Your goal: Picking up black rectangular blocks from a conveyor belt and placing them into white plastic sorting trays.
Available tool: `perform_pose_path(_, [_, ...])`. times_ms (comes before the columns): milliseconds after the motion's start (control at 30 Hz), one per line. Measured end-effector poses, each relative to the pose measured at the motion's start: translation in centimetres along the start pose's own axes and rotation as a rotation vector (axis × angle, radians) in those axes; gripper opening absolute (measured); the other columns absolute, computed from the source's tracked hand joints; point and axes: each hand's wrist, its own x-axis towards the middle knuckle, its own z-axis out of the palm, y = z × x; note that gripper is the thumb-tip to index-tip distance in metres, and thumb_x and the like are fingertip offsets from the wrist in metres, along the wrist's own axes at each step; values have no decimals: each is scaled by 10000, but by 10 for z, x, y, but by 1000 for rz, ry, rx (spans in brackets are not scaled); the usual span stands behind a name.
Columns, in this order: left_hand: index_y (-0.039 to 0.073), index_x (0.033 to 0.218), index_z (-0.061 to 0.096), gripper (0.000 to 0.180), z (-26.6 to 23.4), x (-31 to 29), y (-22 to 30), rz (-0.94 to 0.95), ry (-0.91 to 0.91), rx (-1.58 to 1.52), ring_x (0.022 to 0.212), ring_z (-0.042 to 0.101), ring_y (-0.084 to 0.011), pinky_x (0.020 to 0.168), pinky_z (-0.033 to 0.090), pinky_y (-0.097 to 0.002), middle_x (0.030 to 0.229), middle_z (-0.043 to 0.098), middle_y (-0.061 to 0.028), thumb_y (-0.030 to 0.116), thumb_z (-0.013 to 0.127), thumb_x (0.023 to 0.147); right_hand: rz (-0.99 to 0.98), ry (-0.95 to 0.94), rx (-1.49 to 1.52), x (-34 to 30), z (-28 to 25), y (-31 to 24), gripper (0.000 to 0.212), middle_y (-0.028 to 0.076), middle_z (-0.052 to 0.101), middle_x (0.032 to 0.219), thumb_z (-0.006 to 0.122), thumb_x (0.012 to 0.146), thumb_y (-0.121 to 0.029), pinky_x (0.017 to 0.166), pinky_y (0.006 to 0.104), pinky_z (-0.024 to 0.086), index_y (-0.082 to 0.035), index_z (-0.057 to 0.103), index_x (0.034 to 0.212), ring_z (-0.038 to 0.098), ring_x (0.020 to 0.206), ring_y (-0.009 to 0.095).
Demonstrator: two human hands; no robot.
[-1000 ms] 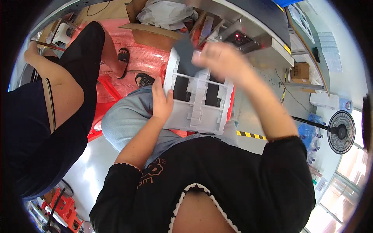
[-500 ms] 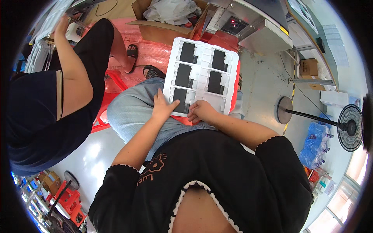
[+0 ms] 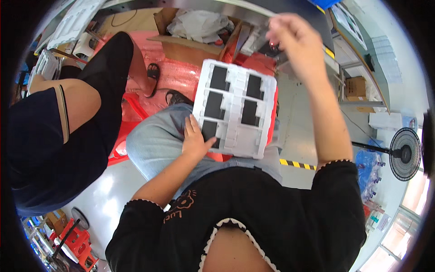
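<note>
A white plastic tray rests on my lap, with several flat black rectangular pieces in its compartments. The lower right compartment holds no black piece. My left hand lies at the tray's lower left edge, fingers stretched along the side. Its thumb reaches over the lowest left black piece. Away from the tray, my right hand is raised beside the metal bench edge, its fingers bent. Blur hides whether anything is between those fingers.
A cardboard box with clear plastic bags stands beyond the tray. At the left sits another person in dark clothes, an arm near stacked white trays. A black fan is at the right. The metal bench runs along the far side.
My right hand has left the tray's lower edge and risen up and right to the bench. The tray sits slightly lower in view. The other person's arm has come down.
</note>
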Motion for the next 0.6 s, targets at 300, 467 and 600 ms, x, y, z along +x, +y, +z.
perform_pose_path(300, [-71,1391,-25,1092,-4,5,-6,30,-68,-56,1171,391,-477,966,400,-459,1325,251,-318,338,735,721,-220,114,-531,224,56,-9,310,237,600,999,547,835,-270,872,438,449,3,619,963,565,991,378])
perform_pose_path(467, [-41,1403,92,961,-30,9,-18,35,4,-133,1219,336,-474,1018,328,-467,1324,282,-315,305,709,753,-163,72,-540,294,127,15,368,268,534,1131,524,860,-299,914,479,424,0,582,1065,511,1074,413])
perform_pose_path(600, [-57,1389,184,827,-75,32,-20,71,287,-303,1253,334,-408,1046,296,-410,1351,279,-314,271,669,805,-236,278,-728,319,154,30,322,222,588,1052,559,836,-289,869,459,447,-6,627,973,556,1012,374])
